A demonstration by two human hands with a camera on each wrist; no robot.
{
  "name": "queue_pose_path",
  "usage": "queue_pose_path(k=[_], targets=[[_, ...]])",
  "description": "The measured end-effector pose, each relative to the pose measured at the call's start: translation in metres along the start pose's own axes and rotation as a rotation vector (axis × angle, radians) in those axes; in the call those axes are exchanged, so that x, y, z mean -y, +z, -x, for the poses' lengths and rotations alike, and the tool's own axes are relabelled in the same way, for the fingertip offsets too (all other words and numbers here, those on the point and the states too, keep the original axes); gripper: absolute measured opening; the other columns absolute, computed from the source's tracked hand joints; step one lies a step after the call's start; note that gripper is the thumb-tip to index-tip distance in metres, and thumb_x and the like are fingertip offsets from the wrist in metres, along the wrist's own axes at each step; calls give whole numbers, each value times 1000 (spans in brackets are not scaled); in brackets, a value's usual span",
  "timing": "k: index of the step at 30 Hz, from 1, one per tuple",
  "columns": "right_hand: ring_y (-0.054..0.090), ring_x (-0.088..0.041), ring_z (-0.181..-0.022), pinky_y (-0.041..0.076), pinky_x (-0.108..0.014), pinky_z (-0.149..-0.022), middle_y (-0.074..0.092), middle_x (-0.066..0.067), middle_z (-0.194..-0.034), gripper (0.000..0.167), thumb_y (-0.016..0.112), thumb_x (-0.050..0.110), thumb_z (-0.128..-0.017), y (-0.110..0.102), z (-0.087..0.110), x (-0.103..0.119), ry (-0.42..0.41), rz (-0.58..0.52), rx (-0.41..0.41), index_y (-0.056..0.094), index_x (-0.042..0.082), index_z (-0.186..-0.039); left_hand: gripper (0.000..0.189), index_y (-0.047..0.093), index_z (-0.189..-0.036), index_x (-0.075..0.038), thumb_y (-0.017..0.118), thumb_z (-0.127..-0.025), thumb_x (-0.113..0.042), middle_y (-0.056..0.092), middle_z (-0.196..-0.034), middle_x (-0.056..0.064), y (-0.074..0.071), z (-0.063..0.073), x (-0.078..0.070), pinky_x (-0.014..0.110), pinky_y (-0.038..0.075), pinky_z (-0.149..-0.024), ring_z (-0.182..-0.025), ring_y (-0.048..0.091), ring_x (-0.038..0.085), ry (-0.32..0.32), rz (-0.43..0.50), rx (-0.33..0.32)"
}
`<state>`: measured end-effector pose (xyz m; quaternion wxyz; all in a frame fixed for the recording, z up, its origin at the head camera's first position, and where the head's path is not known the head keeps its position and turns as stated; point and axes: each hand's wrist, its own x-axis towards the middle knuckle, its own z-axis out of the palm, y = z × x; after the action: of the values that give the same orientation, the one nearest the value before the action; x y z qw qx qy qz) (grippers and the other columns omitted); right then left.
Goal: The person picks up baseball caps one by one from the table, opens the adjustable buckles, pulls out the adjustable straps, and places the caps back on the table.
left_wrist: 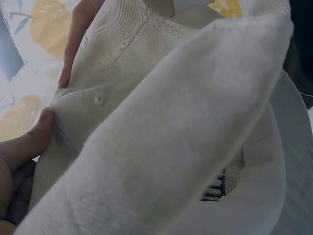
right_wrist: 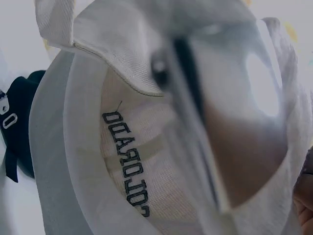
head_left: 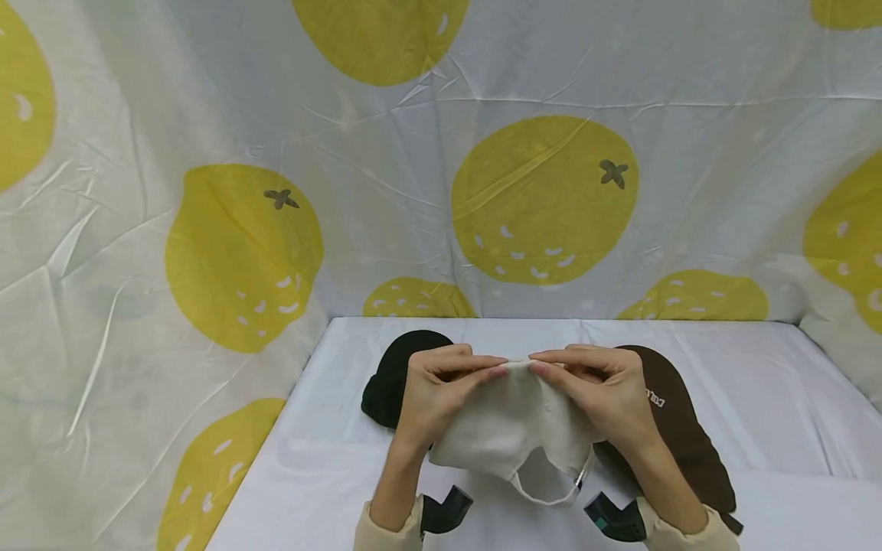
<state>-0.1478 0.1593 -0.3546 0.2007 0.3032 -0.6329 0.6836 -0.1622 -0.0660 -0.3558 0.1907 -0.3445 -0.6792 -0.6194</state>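
Both hands hold a cream baseball cap (head_left: 506,425) up above the white table. My left hand (head_left: 441,386) pinches the top of its crown between thumb and fingertips; close by, my right hand (head_left: 609,386) does the same. The cap's back opening and strap hang downward, toward me. In the right wrist view, a blurred metal buckle (right_wrist: 239,112) fills the foreground, and reversed dark lettering (right_wrist: 128,164) shows inside the cap. The left wrist view has a thumb (left_wrist: 29,142) against the cream cloth (left_wrist: 161,127).
A black cap (head_left: 386,390) lies behind my left hand. Partly covered by my right hand and forearm, a brown cap (head_left: 689,436) with light lettering lies at the right. A lemon-printed curtain (head_left: 386,199) encloses the back and sides of the table (head_left: 779,398).
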Motion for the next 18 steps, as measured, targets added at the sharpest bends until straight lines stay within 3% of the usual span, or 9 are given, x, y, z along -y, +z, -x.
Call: queue_pose_path(k=[5, 8, 13, 18], targets=[[56, 1, -57, 44, -16, -50, 81, -4, -86, 14, 76, -15, -83, 1, 0, 0, 23, 27, -9, 80, -7, -93, 9, 82, -92, 4, 83, -84, 1, 56, -55, 6, 1, 0, 0, 20, 37, -52, -53, 39, 7, -9, 26, -17], [40, 0, -48, 35, -20, -43, 77, 2, -75, 12, 79, -11, -84, 1, 0, 0, 71, 82, -15, 81, -4, -94, 9, 83, -92, 3, 83, -84, 0, 59, -58, 8, 1, 1, -1, 21, 38, -52, -54, 41, 7, -28, 44, -35], [17, -15, -43, 18, -26, -38, 43, 5, -44, 16, 82, -7, -83, -4, 0, 1, 116, 152, 22, 82, -1, -97, 9, 82, -92, 3, 83, -84, 1, 62, -61, 10, -3, 1, -4, 22, 38, -52, -56, 45, 8, -63, 80, -83], [14, -17, -47, 14, -22, -37, 24, 0, -46, 25, 84, -10, -78, -14, 0, 2, 96, 167, 78, 82, 1, -101, 10, 82, -92, 3, 84, -83, 0, 63, -63, 13, -10, 0, -8, 20, 41, -56, -58, 48, 10, -91, 99, -136]])
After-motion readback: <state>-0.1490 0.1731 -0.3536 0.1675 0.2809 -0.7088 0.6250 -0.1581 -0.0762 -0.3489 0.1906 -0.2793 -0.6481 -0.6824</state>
